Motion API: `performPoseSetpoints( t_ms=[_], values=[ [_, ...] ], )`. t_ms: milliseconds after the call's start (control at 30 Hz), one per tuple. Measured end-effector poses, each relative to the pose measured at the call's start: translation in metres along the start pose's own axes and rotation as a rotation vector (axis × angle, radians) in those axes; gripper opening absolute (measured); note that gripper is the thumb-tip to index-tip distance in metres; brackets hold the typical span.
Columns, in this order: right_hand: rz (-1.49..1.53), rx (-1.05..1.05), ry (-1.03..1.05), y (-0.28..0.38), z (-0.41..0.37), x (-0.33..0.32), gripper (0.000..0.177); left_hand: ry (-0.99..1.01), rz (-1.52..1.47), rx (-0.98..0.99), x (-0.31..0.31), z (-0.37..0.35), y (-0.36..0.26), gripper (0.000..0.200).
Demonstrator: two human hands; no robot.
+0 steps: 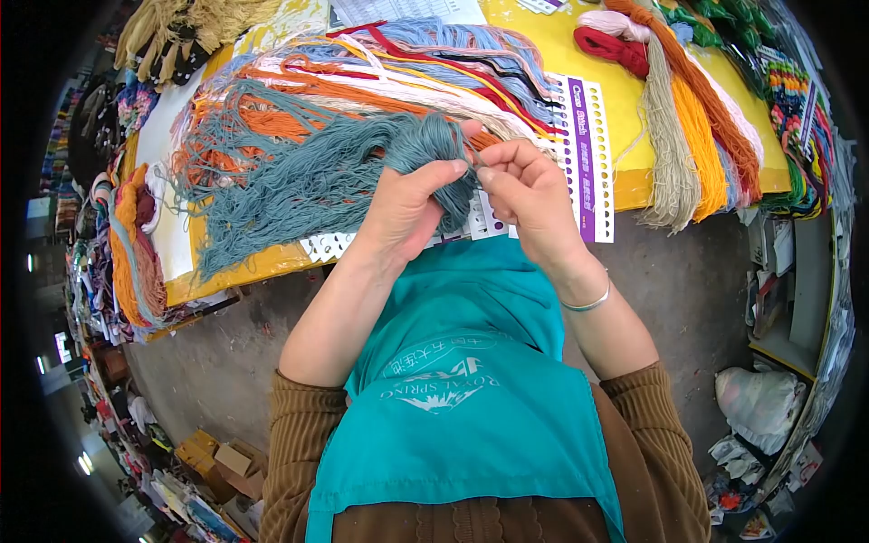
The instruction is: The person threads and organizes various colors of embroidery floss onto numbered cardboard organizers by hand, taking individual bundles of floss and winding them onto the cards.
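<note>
A thick hank of blue-grey embroidery thread point(317, 172) lies across the table's front edge, its loose ends spreading to the left. My left hand point(412, 199) is closed round the looped end of this hank, thumb on top. Beside it, my right hand point(525, 185) pinches at the hank's right side with thumb and forefinger; a thin strand seems to be between the fingertips, too fine to make out fully. Under and behind the hank lie orange, white, red, yellow and light blue threads point(434, 54). A white and purple card with punched holes point(579, 163) lies right of my right hand.
The yellow table point(634, 185) carries more hanks at the right, among them a beige hank point(673, 136) and an orange-yellow hank point(709, 181) hanging over the edge. Tan thread point(195, 32) lies at the back left. Cardboard boxes point(226, 466) and a stuffed plastic bag point(760, 407) are on the floor.
</note>
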State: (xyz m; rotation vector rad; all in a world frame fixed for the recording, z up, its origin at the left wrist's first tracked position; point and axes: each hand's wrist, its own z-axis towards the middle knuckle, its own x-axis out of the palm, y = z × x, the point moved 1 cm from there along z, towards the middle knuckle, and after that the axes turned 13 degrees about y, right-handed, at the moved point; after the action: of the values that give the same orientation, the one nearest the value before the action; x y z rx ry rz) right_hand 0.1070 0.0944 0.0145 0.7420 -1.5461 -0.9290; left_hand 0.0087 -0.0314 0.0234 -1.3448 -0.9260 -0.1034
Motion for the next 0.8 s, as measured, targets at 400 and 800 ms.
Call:
performPoseSetpoints(
  t_ms=[400, 800],
  values=[
    [-0.038, -0.035, -0.062, -0.005, -0.002, -0.003, 0.007, -0.011, 0.065, 0.003, 0.002, -0.001, 0.002, 0.042],
    [0.33, -0.027, -0.033, -0.005, -0.002, -0.005, 0.006, 0.085, -0.183, -0.03, -0.005, 0.0, 0.001, 0.044]
  ],
)
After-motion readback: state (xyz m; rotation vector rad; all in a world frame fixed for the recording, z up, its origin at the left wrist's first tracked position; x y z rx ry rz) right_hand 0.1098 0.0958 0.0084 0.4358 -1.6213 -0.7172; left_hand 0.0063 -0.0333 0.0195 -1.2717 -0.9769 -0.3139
